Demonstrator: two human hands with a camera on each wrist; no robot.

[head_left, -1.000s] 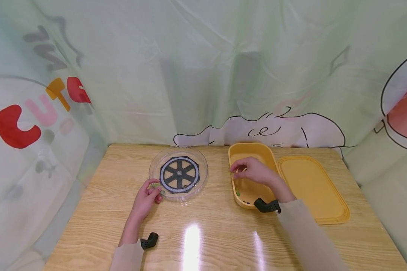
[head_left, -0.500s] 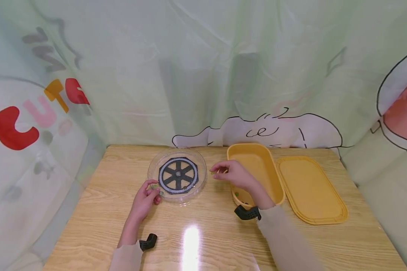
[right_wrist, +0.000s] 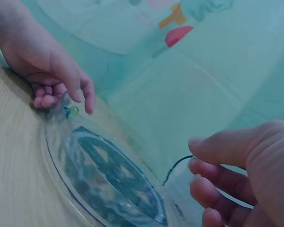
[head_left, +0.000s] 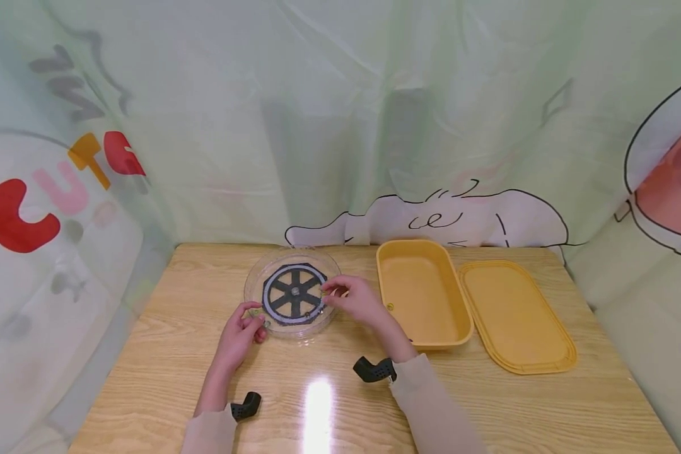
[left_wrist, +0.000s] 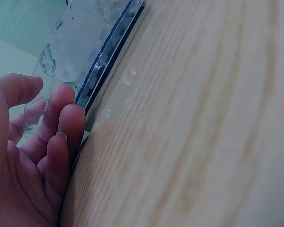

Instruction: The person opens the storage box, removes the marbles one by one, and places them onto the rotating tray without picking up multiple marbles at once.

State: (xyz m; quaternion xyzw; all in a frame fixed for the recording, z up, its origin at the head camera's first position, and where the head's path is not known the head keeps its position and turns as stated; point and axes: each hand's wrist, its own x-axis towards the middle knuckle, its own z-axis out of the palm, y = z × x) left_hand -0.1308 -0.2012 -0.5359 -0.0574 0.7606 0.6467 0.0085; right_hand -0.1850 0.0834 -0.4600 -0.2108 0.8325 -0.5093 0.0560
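My left hand [head_left: 239,337] grips the near-left rim of a clear round dish [head_left: 252,277], its fingers curled at the wall in the left wrist view. Inside the dish lies a black spoked disc with a pale ring [head_left: 296,291]. A yellow-green marble [right_wrist: 75,110] sits inside by the left fingertips, and small dark marbles [head_left: 321,311] lie near the disc's right edge. My right hand [head_left: 356,301] is over the dish's right rim, thumb and fingertips pinched on a small yellow-green marble, mostly hidden by the fingers.
A yellow rectangular tub [head_left: 425,277] stands right of the dish, with a yellow-green marble [head_left: 390,306] and a dark one [head_left: 411,341] in it. Its yellow lid [head_left: 519,318] lies flat to the right. A printed curtain [head_left: 340,126] hangs behind the wooden table [head_left: 284,391].
My right hand has moved left, from over the yellow tub to the dish's right rim, carrying the small marble. A marble in the tub has shifted. The left hand has stayed at the dish.
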